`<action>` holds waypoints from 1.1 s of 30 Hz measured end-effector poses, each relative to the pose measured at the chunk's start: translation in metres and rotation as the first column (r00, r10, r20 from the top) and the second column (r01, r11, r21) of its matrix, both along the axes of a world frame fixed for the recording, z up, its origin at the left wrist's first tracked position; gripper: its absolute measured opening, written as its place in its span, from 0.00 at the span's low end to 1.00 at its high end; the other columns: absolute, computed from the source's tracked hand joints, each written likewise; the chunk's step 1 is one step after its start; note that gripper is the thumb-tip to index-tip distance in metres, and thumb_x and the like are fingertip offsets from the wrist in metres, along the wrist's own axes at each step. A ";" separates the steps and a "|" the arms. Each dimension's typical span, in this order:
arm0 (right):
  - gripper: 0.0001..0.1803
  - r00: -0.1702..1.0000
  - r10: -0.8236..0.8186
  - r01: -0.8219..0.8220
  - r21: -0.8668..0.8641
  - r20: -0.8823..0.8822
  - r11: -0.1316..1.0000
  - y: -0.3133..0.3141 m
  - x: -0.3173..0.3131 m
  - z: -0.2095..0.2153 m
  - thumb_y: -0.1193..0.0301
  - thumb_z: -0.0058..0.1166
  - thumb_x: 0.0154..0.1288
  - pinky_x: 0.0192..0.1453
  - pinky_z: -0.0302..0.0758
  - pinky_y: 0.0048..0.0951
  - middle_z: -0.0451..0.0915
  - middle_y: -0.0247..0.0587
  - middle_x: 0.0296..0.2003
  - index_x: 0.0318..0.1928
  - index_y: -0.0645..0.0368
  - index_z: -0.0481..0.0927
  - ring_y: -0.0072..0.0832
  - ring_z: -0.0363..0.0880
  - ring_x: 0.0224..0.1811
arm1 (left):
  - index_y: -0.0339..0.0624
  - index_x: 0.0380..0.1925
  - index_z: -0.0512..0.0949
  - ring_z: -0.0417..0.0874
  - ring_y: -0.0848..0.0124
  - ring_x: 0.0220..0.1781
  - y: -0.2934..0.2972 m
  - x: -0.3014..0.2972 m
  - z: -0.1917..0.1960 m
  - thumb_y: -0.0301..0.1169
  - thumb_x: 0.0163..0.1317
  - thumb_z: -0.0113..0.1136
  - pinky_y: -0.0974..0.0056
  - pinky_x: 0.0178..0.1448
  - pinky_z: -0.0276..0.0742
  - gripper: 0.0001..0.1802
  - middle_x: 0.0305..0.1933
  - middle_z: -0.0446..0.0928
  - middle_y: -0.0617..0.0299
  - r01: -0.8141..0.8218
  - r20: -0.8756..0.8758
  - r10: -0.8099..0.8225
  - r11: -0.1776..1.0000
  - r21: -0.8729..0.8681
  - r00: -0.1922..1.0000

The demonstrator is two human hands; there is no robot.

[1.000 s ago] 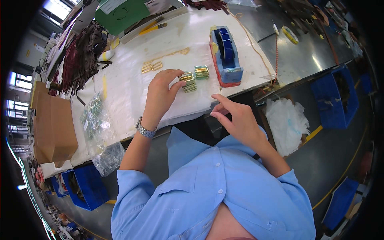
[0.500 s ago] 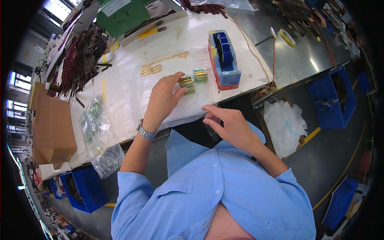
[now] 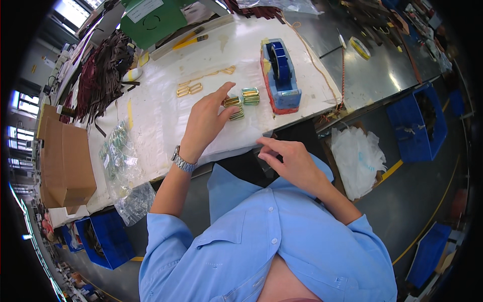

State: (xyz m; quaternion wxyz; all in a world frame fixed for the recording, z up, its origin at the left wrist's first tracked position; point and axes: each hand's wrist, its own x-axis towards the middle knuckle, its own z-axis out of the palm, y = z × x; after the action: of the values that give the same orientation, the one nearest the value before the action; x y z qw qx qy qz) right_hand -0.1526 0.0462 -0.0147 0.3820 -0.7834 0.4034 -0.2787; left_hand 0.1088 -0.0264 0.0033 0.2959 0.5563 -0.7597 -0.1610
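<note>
My left hand [image 3: 207, 120], with a metal watch [image 3: 183, 159] at its wrist, reaches over the white worktop. Its thumb rests against a small stack of gold-coloured metal slide buckles [image 3: 234, 106]; the forefinger stretches out beyond the stack, apart from it. A second stack of the same buckles [image 3: 250, 95] stands just right of it. Near the front edge of the table hovers my right hand [image 3: 289, 158], fingers loosely bent and apart, with nothing visible held. Two loose gold buckles [image 3: 189, 90] lie farther back, beside a row of thin gold pieces [image 3: 209, 74].
A blue tape dispenser [image 3: 282, 75] stands right of the stacks. At left are a clear bag of buckles [image 3: 118, 151], a cardboard box [image 3: 68, 156] and dark leather strips [image 3: 103, 75]. A green machine [image 3: 153, 22] is at the back; white plastic bags [image 3: 354, 161] sit right, below the table.
My left forefinger has straightened away from the front stack, and the thumb has moved slightly up along it. The right hand has shifted slightly down and right.
</note>
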 end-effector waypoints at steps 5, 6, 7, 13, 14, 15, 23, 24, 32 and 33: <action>0.20 0.999 -0.042 0.043 -0.029 0.031 0.999 0.004 -0.003 -0.017 0.73 0.66 0.72 0.45 0.86 0.33 0.91 0.46 0.40 0.62 0.62 0.83 0.37 0.92 0.38 | 0.36 0.51 0.85 0.90 0.53 0.47 -0.007 -0.007 -0.005 0.26 0.66 0.70 0.56 0.54 0.84 0.14 0.45 0.88 0.49 0.054 0.017 -0.054 0.998 -0.037 0.998; 0.20 0.996 -0.028 0.031 -0.038 0.082 0.999 0.003 -0.001 -0.021 0.72 0.67 0.72 0.45 0.86 0.35 0.91 0.46 0.39 0.61 0.62 0.84 0.38 0.92 0.38 | 0.36 0.48 0.85 0.89 0.51 0.47 -0.002 -0.006 -0.007 0.26 0.65 0.70 0.54 0.53 0.83 0.13 0.45 0.88 0.49 0.046 -0.007 -0.046 0.997 -0.058 0.999; 0.19 0.996 -0.016 0.020 -0.043 0.087 0.999 0.003 0.000 -0.020 0.71 0.67 0.72 0.45 0.86 0.37 0.91 0.48 0.38 0.60 0.62 0.84 0.41 0.91 0.38 | 0.35 0.49 0.84 0.89 0.51 0.46 0.001 -0.004 -0.006 0.24 0.64 0.70 0.55 0.52 0.83 0.13 0.44 0.88 0.49 0.025 -0.021 -0.025 0.999 -0.039 0.999; 0.17 0.998 0.041 -0.040 -0.022 0.056 0.999 0.002 0.001 -0.023 0.67 0.63 0.74 0.43 0.83 0.43 0.89 0.47 0.35 0.58 0.61 0.82 0.46 0.89 0.37 | 0.29 0.54 0.84 0.92 0.61 0.46 0.004 -0.003 -0.013 0.18 0.65 0.69 0.62 0.56 0.87 0.17 0.46 0.90 0.49 -0.031 -0.108 0.033 0.999 0.020 0.994; 0.17 0.998 0.026 -0.024 -0.031 0.054 0.999 0.003 -0.001 -0.023 0.67 0.63 0.74 0.43 0.83 0.43 0.89 0.47 0.35 0.58 0.61 0.82 0.46 0.89 0.37 | 0.29 0.54 0.84 0.92 0.61 0.46 0.002 -0.005 -0.012 0.18 0.65 0.69 0.62 0.56 0.87 0.17 0.46 0.90 0.49 -0.015 -0.109 0.016 1.000 0.011 0.994; 0.16 0.997 0.004 -0.001 -0.038 0.083 0.999 0.003 -0.001 -0.025 0.68 0.65 0.72 0.42 0.83 0.44 0.89 0.47 0.33 0.55 0.62 0.83 0.47 0.89 0.36 | 0.29 0.55 0.84 0.92 0.61 0.47 0.000 -0.006 -0.010 0.19 0.65 0.69 0.62 0.56 0.87 0.18 0.46 0.90 0.49 -0.005 -0.132 0.013 0.998 0.057 0.991; 0.15 0.993 -0.005 0.006 -0.007 0.122 1.000 0.006 -0.001 -0.029 0.68 0.66 0.71 0.42 0.82 0.45 0.89 0.49 0.31 0.52 0.64 0.85 0.49 0.89 0.36 | 0.30 0.57 0.84 0.92 0.59 0.47 0.000 -0.003 -0.012 0.18 0.63 0.70 0.60 0.56 0.87 0.20 0.48 0.89 0.47 0.015 -0.089 -0.010 0.998 0.063 0.996; 0.15 0.992 -0.005 0.007 -0.014 0.124 1.000 0.006 -0.001 -0.030 0.68 0.66 0.71 0.41 0.82 0.46 0.89 0.49 0.31 0.52 0.64 0.85 0.49 0.89 0.35 | 0.29 0.56 0.84 0.92 0.58 0.47 0.002 -0.005 -0.012 0.18 0.63 0.70 0.60 0.56 0.87 0.20 0.48 0.89 0.46 0.009 -0.090 -0.004 0.998 0.058 0.996; 0.14 0.991 -0.011 0.013 -0.016 0.137 1.000 0.006 -0.004 -0.034 0.69 0.67 0.70 0.40 0.81 0.48 0.88 0.49 0.31 0.50 0.64 0.85 0.50 0.88 0.34 | 0.32 0.62 0.79 0.88 0.53 0.52 0.009 -0.014 -0.014 0.20 0.59 0.73 0.54 0.57 0.83 0.29 0.53 0.85 0.48 -0.005 0.030 0.003 0.999 0.053 1.000; 0.14 0.989 -0.014 0.017 -0.022 0.146 1.000 0.005 -0.005 -0.036 0.69 0.67 0.70 0.40 0.81 0.48 0.88 0.49 0.31 0.50 0.64 0.85 0.50 0.88 0.35 | 0.32 0.62 0.79 0.88 0.53 0.52 0.009 -0.017 -0.014 0.20 0.59 0.73 0.54 0.57 0.83 0.29 0.53 0.85 0.48 -0.001 0.031 -0.001 0.999 0.052 1.000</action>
State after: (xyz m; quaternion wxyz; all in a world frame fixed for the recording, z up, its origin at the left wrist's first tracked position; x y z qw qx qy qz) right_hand -0.1572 0.0517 -0.0504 0.3990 -0.7622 0.3772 -0.3429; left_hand 0.0920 -0.0170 -0.0109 0.2697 0.5661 -0.7597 -0.1722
